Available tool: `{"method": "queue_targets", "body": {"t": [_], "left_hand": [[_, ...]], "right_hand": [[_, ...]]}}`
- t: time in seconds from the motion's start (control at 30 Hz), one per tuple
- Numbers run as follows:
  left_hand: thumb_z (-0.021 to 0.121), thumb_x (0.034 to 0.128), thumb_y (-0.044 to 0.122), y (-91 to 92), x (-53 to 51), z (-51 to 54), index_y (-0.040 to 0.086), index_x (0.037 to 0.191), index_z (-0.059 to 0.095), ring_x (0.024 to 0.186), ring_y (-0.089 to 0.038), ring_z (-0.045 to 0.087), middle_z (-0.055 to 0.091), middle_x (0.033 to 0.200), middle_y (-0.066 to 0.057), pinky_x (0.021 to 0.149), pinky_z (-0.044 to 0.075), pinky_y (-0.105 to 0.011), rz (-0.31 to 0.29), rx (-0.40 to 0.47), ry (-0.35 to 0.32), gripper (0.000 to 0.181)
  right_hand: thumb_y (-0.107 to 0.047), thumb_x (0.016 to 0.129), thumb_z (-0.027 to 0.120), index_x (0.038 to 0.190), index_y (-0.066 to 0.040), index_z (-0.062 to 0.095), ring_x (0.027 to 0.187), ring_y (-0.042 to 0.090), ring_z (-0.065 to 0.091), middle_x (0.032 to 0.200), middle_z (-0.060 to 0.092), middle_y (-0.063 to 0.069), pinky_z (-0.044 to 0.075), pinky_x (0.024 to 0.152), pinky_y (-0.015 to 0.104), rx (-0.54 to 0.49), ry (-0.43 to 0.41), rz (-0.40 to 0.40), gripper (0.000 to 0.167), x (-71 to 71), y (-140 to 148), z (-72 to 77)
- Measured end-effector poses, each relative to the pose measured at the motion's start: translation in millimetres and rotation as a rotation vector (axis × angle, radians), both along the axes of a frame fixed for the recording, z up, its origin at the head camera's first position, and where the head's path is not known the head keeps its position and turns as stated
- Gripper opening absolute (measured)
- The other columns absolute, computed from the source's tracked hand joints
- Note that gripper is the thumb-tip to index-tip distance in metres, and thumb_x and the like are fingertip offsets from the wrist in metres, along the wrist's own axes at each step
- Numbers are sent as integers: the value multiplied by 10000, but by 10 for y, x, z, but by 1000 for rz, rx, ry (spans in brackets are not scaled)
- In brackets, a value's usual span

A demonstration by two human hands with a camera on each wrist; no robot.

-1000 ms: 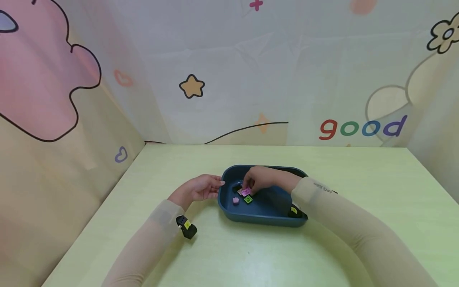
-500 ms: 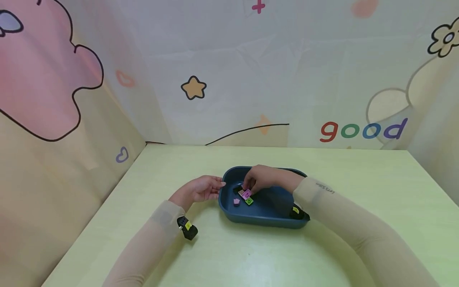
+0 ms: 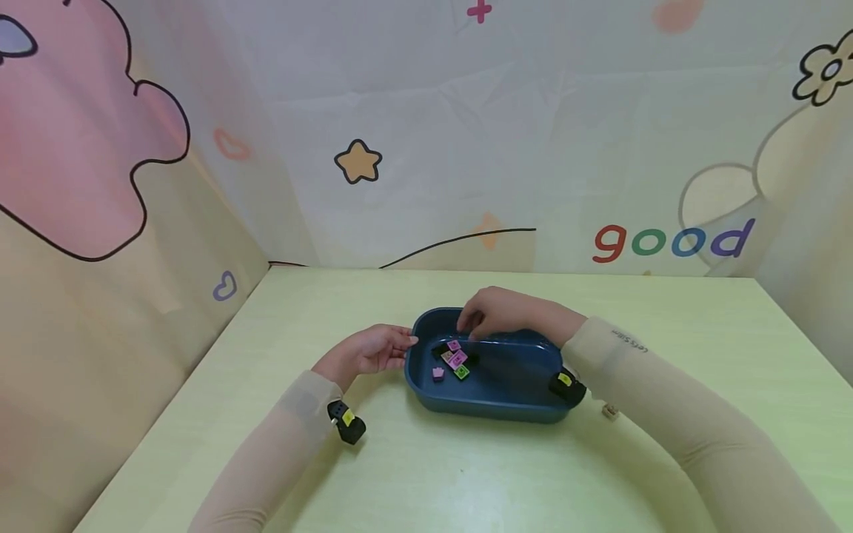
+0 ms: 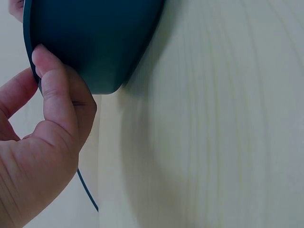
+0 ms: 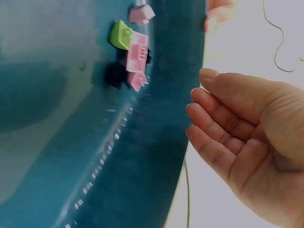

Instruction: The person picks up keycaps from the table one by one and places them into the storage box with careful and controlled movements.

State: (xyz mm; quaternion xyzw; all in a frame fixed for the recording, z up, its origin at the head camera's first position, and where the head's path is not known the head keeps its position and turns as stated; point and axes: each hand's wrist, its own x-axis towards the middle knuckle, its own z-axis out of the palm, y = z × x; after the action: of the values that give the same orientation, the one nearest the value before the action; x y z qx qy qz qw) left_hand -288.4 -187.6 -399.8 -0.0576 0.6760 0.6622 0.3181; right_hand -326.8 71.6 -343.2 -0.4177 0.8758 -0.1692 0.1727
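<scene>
A dark blue tub (image 3: 493, 409) stands on the table. My left hand (image 3: 369, 348) pinches its left rim between thumb and fingers, as the left wrist view confirms. Over the tub's far side hovers my right hand (image 3: 500, 309), fingers loosely bent, nothing held. On the tub floor, at the left, lie several small toy building blocks: a pink one (image 3: 457, 360), a green one (image 3: 462, 372), a pale pink one (image 3: 437, 374) and a small pink one (image 3: 454, 346). Black pieces (image 5: 116, 75) lie against them, their shape unclear in shadow.
A small beige block (image 3: 610, 411) lies on the pale table (image 3: 400, 474), outside the tub, near the right forearm. Printed curtains (image 3: 426, 148) close off the back and sides.
My right hand has left the blocks, lifting up and to the right, away from the cluster. The beige block has come into view beside the forearm. The left hand keeps its place.
</scene>
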Motion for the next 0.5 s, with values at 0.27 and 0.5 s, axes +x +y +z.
{"method": "queue_targets", "body": {"t": [0.27,0.5], "left_hand": [[471,1068,79,6,2,23,18,1270,541,677,-66,612,645,806,18,641,584,-150,-2,-2,-1,223],[470,1066,76,5,12,21,-1,1324,517,679,-68,607,641,812,20,644,583,-147,1,-4,-7,273]], "right_hand": [[-73,961,676,1181,27,720,1049,274,709,1154,746,188,599,976,433,-68,26,-48,247,68,202,185],[-85,965,679,1177,18,724,1048,282,714,1129,756,160,594,994,470,-103,66,-120,240,219,431,292]]}}
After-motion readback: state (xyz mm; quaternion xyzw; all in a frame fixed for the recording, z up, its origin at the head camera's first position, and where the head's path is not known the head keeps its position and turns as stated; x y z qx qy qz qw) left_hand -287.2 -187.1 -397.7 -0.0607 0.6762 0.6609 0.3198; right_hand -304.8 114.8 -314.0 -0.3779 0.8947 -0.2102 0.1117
